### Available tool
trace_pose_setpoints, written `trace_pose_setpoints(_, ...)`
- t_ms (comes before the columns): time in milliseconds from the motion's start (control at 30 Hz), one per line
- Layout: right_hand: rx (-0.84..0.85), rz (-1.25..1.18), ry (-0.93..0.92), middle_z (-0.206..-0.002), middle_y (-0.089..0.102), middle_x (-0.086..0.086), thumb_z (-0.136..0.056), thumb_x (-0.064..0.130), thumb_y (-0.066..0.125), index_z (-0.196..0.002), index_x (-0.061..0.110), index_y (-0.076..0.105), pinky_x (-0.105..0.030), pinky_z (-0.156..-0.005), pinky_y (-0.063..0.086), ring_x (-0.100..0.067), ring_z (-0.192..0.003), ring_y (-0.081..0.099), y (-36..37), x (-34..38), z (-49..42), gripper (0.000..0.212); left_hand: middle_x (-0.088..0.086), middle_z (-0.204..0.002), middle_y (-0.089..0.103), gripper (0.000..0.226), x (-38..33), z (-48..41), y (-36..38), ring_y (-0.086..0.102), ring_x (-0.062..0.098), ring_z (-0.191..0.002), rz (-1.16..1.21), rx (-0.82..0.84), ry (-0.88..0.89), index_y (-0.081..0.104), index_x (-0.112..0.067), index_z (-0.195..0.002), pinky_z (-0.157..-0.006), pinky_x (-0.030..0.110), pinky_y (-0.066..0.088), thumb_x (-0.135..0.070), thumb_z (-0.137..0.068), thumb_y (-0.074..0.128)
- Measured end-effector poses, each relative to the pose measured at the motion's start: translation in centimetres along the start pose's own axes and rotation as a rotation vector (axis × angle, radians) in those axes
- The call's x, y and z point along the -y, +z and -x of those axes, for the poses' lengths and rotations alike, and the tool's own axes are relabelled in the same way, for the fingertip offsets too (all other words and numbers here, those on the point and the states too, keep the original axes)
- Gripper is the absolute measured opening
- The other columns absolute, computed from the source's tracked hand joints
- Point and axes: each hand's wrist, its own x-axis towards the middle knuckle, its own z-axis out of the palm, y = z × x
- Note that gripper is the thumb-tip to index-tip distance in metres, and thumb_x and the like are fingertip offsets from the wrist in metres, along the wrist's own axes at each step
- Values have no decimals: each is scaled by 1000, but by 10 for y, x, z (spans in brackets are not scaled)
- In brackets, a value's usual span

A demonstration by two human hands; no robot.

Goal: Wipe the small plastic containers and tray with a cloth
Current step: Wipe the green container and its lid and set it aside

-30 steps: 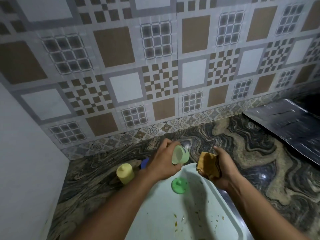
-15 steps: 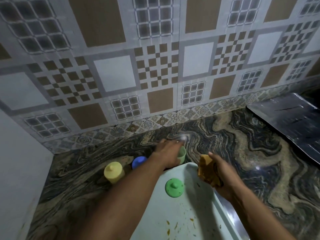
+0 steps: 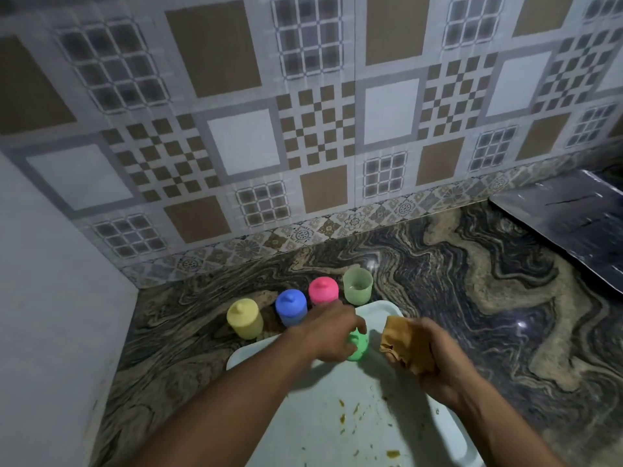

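The pale green open plastic cup (image 3: 358,290), which the left hand (image 3: 332,335) was pressing down half a second ago, now stands alone and upright on the dark swirled stone surface (image 3: 472,281), just beyond the far edge of the white plastic tray (image 3: 448,429). The left hand has pulled back over the tray and its grip now curls around the round green plastic lid (image 3: 358,347); whether the lid is lifted off the tray cannot be told. The pink lidded plastic container (image 3: 323,290), earlier hidden, now shows in a row with the blue lidded plastic container (image 3: 290,306) and the yellow lidded plastic container (image 3: 244,318). The right hand (image 3: 435,362) still grips the crumpled tan cloth (image 3: 403,345) above the tray's right side
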Motion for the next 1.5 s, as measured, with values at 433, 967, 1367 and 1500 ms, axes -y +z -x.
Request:
trace_pose_setpoints(433, -142, 694, -364, -87, 74, -13, -91, -5, 45, -104, 13, 73, -35, -62, 56, -24, -72, 66, 3, -31, 4, 35, 8, -109, 67, 25, 3, 2, 21, 63, 29, -100, 67, -104, -58, 71, -15, -111, -80, 40, 52, -29, -91, 65)
trace_pose_setpoints(967, -38, 1151, -1195, -96, 71, 14, -82, 2, 50, -88, 26, 75, -24, -80, 51, -11, -95, 64, -7, -39, -4, 35, 4, -93, 67, 26, 10, 13, 14, 64, 26, -83, 305, -680, -12, 73, -12, -100, -69, 41, 54, -34, -90, 64)
trace_pose_setpoints(1367, 14, -101, -238, -116, 68, -30, -103, 24, 40, -114, -1, 67, -55, -93, 49, -40, -105, 63, 53, -5, 8, 38, -7, -79, 62, 17, -27, 14, 12, 56, 9, -72, 389, -851, 13, 73, -18, -83, -66, 20, 41, -35, -87, 69)
trace_pose_setpoints(1500, 16, 285, -400, -102, 69, -31, -103, 16, 50, -107, 4, 70, -46, -70, 60, -35, -85, 69, 46, -4, 12, 24, -7, -75, 65, 28, -21, 22, 2, 58, 12, -74, 486, -837, -25, 71, -19, -79, -67, 31, 48, -37, -95, 57)
